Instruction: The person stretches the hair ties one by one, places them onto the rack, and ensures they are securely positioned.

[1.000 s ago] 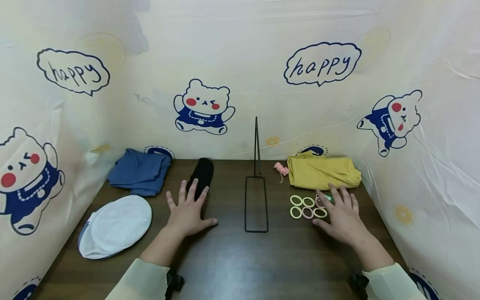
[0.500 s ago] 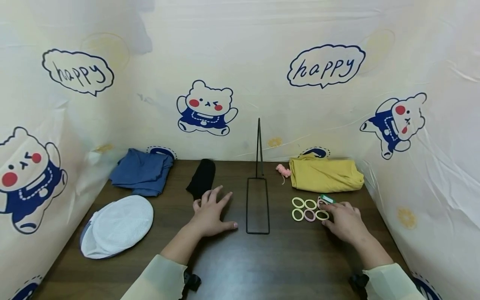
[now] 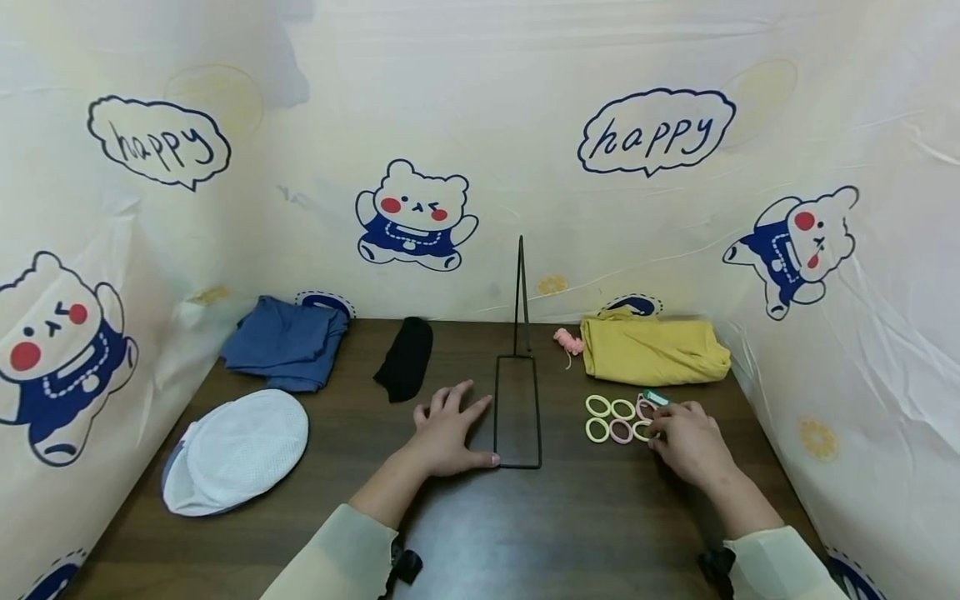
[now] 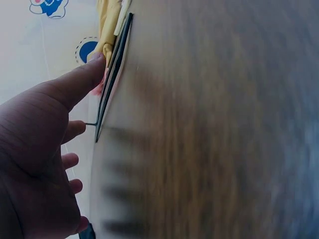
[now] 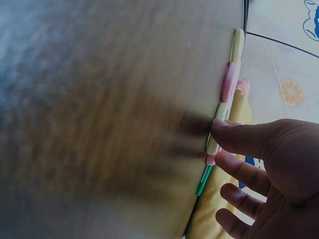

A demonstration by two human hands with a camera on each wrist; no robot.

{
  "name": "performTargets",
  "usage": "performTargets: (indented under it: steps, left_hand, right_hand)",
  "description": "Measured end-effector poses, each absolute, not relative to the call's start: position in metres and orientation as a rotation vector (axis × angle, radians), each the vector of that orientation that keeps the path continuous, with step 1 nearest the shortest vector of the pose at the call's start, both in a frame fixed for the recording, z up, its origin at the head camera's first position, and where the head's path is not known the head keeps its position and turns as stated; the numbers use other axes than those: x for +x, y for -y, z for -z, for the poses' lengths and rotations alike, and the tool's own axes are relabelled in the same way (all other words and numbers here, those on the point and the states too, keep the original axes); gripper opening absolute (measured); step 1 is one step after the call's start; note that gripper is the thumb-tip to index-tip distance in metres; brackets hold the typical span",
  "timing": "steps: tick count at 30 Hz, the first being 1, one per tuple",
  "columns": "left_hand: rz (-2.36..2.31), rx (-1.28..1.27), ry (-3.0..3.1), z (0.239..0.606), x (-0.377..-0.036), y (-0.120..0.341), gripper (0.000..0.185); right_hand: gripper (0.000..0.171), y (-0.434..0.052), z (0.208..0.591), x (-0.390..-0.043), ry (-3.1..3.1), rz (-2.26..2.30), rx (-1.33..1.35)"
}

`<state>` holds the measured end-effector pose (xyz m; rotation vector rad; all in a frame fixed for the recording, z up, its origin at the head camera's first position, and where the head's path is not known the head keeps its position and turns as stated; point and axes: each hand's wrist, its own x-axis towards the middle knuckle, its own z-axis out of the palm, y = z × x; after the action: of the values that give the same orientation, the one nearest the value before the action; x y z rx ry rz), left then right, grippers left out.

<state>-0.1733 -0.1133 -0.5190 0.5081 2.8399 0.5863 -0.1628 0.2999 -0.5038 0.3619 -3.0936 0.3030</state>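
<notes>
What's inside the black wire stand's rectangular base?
Only brown tabletop shows inside the base of the black wire stand. In the head view, the left hand covers the base's near left corner; that spot can't be seen.

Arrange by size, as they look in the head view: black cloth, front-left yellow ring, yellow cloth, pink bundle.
Largest: yellow cloth
Next: black cloth
Smallest: pink bundle and front-left yellow ring, too alike to rank.

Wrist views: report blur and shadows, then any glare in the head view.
Left wrist: tabletop smeared, soft finger shadows beside the left hand; right wrist: tabletop blurred too, dark shadows by the right hand; head: pale sheen on the near tabletop.
</notes>
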Motion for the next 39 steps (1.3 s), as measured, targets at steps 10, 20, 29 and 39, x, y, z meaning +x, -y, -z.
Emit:
performTargets:
  steps: [10, 20, 29, 39]
  left_hand:
    - [-0.549, 0.55, -2.82, 0.521, -0.173, 0.105, 0.099]
    - [-0.518, 0.568, -2.823, 0.526, -0.175, 0.103, 0.096]
    - [-0.525, 0.577, -2.809, 0.524, -0.174, 0.103, 0.097]
    - [-0.482, 0.565, -2.8, 0.527, -0.176, 0.103, 0.097]
  right_hand:
    - [0.01, -0.299, 0.496, -0.158, 3.022, -0.297, 0.414]
    - [0.01, -0.282, 0.476, -0.153, 2.888, -0.37, 0.492]
    - [0.012, -0.259, 0.449, -0.148, 2.763, -0.427, 0.558]
    - [0.026, -0.227, 0.416, -0.143, 2.733, -0.491, 0.601]
